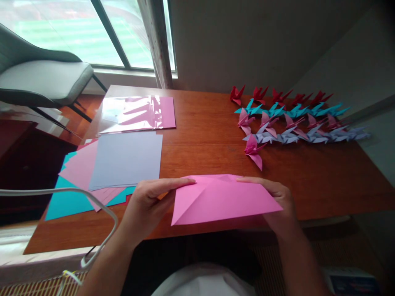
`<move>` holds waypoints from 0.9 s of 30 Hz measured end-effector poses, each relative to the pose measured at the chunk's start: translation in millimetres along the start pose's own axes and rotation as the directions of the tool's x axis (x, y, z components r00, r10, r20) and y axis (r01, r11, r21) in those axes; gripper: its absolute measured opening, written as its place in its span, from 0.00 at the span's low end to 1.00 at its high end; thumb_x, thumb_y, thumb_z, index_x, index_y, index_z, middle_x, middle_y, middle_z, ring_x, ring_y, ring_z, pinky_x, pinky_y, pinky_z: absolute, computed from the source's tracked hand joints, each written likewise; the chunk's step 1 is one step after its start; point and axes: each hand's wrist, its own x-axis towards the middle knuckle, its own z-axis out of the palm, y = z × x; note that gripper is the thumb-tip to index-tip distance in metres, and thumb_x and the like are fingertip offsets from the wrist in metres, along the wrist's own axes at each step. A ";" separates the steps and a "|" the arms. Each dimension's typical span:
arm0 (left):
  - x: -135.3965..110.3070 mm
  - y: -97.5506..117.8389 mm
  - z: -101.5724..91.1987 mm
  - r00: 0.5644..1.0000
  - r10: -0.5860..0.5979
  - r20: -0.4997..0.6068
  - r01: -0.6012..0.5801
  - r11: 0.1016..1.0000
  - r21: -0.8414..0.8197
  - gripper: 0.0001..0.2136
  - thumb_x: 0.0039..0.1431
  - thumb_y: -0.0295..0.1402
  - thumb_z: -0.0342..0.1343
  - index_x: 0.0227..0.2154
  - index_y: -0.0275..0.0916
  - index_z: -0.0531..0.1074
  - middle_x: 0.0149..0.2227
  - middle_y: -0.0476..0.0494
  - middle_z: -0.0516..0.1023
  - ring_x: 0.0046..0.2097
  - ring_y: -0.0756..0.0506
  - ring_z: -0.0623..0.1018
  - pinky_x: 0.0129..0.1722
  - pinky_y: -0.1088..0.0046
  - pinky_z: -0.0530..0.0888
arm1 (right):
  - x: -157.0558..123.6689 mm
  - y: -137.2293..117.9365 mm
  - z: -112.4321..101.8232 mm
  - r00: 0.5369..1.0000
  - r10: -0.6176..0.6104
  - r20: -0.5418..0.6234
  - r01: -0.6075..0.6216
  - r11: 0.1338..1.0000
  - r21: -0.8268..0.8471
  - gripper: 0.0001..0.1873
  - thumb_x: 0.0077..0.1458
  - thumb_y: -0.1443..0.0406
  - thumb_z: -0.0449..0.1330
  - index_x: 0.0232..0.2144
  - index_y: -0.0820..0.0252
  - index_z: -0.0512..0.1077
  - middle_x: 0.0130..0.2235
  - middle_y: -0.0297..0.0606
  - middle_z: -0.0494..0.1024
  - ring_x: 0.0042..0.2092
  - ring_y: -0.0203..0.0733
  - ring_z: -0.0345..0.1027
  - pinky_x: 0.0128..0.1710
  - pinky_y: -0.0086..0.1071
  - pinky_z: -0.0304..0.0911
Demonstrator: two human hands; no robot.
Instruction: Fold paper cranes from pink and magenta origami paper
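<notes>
A creased sheet of pink paper (225, 201) is held up above the table's near edge, between my two hands. My left hand (154, 201) grips its left side, thumb on top and fingers underneath. On the right side, my right hand (277, 201) pinches it the same way, with most fingers hidden behind the paper. A diagonal crease runs across the sheet's left part, and its far edge looks bent. Beyond my right hand stands a bright pink folded paper crane (253, 151).
Rows of folded cranes in red, turquoise (274, 109), pink and pale lilac (286, 135) line the table's (197, 152) back right. Loose coloured sheets (126, 158) and a plastic-wrapped paper pack (138, 113) lie left. A white cable (114, 213) loops near my left forearm. A chair (46, 80) stands by the window.
</notes>
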 end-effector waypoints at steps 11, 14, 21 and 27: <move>-1.0 -10.4 -4.8 0.997 0.076 0.016 -0.077 0.996 0.040 0.09 0.58 0.31 0.62 0.38 0.49 0.86 0.39 0.45 0.86 0.41 0.40 0.84 0.45 0.71 0.76 | 1.4 7.4 -4.9 0.977 -0.210 0.045 0.215 0.962 -0.166 0.10 0.62 0.57 0.62 0.38 0.48 0.84 0.40 0.37 0.86 0.42 0.49 0.81 0.44 0.41 0.76; -5.4 -7.7 3.5 0.999 0.044 -0.012 -0.044 0.999 -0.009 0.10 0.54 0.30 0.65 0.39 0.48 0.85 0.43 0.44 0.86 0.46 0.39 0.82 0.50 0.69 0.75 | 0.5 8.1 -0.7 0.973 -0.230 0.009 0.228 0.955 -0.188 0.08 0.62 0.58 0.63 0.37 0.48 0.83 0.38 0.36 0.86 0.40 0.48 0.81 0.44 0.40 0.75; -4.5 -9.6 15.8 0.996 0.084 -0.028 -0.088 0.976 -0.201 0.06 0.50 0.32 0.69 0.33 0.43 0.85 0.38 0.42 0.85 0.41 0.41 0.82 0.40 0.73 0.77 | 0.0 7.9 0.8 0.952 -0.297 0.070 0.305 0.935 -0.182 0.06 0.60 0.59 0.65 0.35 0.51 0.82 0.33 0.36 0.84 0.36 0.43 0.79 0.37 0.33 0.72; 0.5 -22.7 15.9 0.988 0.131 -0.085 -0.137 0.988 -0.077 0.03 0.56 0.32 0.65 0.30 0.41 0.84 0.31 0.45 0.85 0.33 0.45 0.81 0.36 0.72 0.77 | 0.3 4.8 3.2 0.954 -0.294 0.058 0.300 0.936 -0.187 0.06 0.59 0.68 0.65 0.32 0.51 0.81 0.31 0.31 0.83 0.32 0.38 0.77 0.35 0.28 0.69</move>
